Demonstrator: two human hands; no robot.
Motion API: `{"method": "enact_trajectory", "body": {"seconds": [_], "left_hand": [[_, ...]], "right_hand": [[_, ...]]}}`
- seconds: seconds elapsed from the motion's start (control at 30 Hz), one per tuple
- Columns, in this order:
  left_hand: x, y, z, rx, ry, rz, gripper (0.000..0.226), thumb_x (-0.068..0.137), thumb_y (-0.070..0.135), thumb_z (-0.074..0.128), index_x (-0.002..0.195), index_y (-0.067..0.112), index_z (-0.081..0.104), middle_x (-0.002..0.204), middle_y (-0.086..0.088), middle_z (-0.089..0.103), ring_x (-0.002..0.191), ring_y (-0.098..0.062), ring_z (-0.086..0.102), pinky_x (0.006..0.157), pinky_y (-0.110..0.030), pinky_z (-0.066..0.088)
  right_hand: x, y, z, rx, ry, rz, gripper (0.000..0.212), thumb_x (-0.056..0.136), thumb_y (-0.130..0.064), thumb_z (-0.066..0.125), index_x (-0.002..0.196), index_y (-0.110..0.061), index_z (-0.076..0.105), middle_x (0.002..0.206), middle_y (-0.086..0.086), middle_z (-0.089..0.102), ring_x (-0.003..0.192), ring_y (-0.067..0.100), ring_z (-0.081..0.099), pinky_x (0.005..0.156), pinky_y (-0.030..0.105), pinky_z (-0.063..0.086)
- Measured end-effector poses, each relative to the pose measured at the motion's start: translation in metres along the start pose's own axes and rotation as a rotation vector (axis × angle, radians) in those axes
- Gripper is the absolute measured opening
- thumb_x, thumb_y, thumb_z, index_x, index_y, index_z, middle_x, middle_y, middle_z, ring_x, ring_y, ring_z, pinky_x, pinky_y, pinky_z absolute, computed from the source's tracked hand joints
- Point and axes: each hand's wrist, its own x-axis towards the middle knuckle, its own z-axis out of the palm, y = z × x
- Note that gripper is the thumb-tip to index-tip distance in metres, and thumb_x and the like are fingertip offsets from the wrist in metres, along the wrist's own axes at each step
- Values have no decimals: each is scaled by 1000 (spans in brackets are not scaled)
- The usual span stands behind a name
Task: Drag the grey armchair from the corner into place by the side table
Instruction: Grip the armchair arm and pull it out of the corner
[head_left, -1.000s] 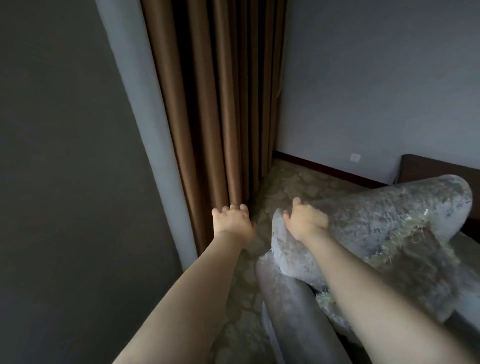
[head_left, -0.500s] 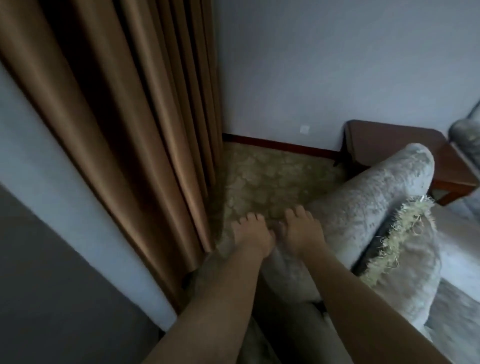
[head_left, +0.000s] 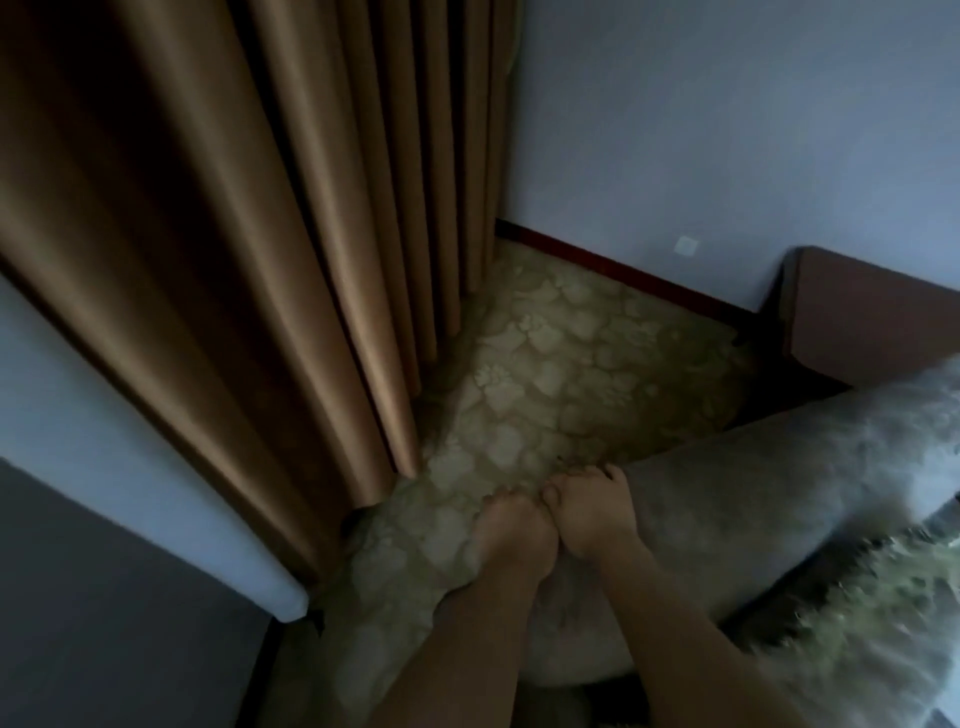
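The grey armchair (head_left: 753, 493) stands in the lower right, its rounded back running from the centre out to the right edge. Both my hands sit side by side on the left end of that back. My left hand (head_left: 514, 525) has its fingers curled over the far edge of the backrest. My right hand (head_left: 592, 514) touches it and grips the same edge. The brown side table (head_left: 872, 322) stands against the wall just beyond the chair's right end. The chair's seat and legs are hidden.
Brown curtains (head_left: 311, 234) hang at the left down to the patterned carpet (head_left: 571, 364). A pale wall edge (head_left: 130, 467) juts in at lower left. A fringed cushion (head_left: 857, 623) lies on the chair. The blue wall with a dark skirting board closes the corner.
My left hand has come out of the air onto the chair back beside my right hand, and the two now touch. The view has swung down and closer to the corner floor.
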Motion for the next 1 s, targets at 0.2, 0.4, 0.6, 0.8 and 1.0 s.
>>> {"method": "enact_trajectory", "body": {"seconds": [0.2,0.4,0.6,0.8,1.0], "left_hand": [[-10,4,0,-76,157,-113,42,96,41,30,91,15,63,99,-7,66,90,-28,62,77,-33,44],[-37,11,0,-52,123,-100,42,96,36,25,104,11,58,106,-11,63,100,-30,58,93,-41,36],[-57,13,-2,-44,138,-84,36,94,30,27,102,11,57,106,-10,61,98,-27,57,91,-41,37],[-37,-1,0,-23,128,-73,34,94,30,29,92,15,59,100,-6,62,91,-25,58,84,-38,39],[-6,-18,13,-25,123,-72,32,95,35,30,98,18,57,106,-2,59,95,-23,55,83,-35,30]], "right_hand": [[-5,0,-4,9,76,-41,37,92,-39,33,83,-21,65,95,-2,68,94,19,59,88,36,30],[-22,3,-7,17,-16,-17,43,94,-37,24,103,-22,63,117,0,62,112,18,53,94,39,27],[-43,3,-15,21,16,4,40,93,-38,27,102,-22,63,115,0,62,112,18,52,95,39,26],[-30,-9,-9,-56,14,-21,38,93,-41,30,94,-24,64,103,-2,65,104,19,54,94,40,29],[-7,-12,10,81,254,39,54,78,-45,19,64,-18,64,73,3,66,79,24,57,85,37,31]]}}
